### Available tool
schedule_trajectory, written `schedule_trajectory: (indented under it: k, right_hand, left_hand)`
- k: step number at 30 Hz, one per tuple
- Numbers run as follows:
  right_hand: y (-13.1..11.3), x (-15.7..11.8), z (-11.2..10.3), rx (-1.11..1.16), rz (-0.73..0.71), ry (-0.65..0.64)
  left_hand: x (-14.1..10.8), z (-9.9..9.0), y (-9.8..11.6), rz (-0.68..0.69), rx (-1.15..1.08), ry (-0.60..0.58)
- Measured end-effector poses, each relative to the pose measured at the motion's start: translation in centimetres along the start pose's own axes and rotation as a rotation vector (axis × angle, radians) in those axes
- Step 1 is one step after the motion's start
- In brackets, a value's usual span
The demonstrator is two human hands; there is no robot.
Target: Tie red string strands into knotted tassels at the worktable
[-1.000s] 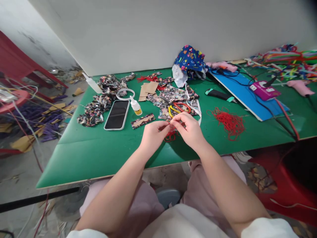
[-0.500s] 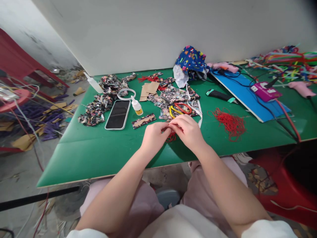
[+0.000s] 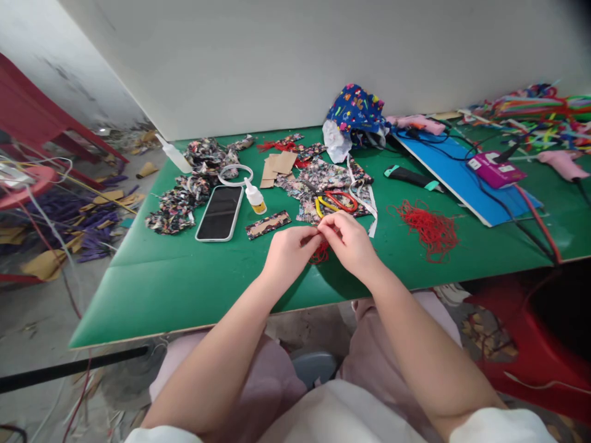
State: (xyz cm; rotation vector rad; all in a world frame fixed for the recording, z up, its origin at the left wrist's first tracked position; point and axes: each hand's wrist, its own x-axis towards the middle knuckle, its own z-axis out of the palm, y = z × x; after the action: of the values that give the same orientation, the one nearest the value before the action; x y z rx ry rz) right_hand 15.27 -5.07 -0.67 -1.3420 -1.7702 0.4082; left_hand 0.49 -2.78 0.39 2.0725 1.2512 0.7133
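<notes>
My left hand [image 3: 290, 251] and my right hand [image 3: 348, 243] meet at the fingertips over the near middle of the table, both closed in a pinch. Red string [image 3: 319, 253] shows below and between the fingers, and the pinched part is mostly hidden by them. Just beyond my right hand lie scissors with red and yellow handles [image 3: 340, 202], on floral fabric [image 3: 323, 175]. A floral strip with brown card on it [image 3: 268, 225] lies left of my fingertips. To the right is a loose tangle of red string [image 3: 429, 231].
On the green table [image 3: 161, 289] are a phone [image 3: 220, 213], a small glue bottle [image 3: 255, 198], a white ring [image 3: 236, 175], crumpled fabric [image 3: 180, 203] and brown card pieces [image 3: 277, 168]. Rightward lie a cutter knife [image 3: 412, 179], a blue board [image 3: 466, 178] and pink glue guns [image 3: 563, 165].
The fingertips of my right hand have shifted slightly to the right and curled a little more. My left hand has barely moved, and the things on the table stay in place.
</notes>
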Motion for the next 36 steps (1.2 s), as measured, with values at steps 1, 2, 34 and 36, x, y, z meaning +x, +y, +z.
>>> schedule_trajectory:
  k: [1,2,34,36]
  right_hand:
    - [0.0,0.1,0.0,0.063,0.056,0.003]
    - [0.0,0.2,0.0,0.127,0.116,0.001]
    - [1.0,0.5,0.0,0.927,0.586,-0.075]
    - [1.0,0.5,0.0,0.951,0.591,-0.081]
  left_hand:
    - [0.0,0.0,0.1,0.007,-0.011,0.001]
    - [0.0,0.0,0.1,0.015,-0.017,0.005]
    - [-0.3,0.2,0.2,0.161,0.06,-0.114]
    - [-0.3,0.1,0.3,0.153,0.031,-0.119]
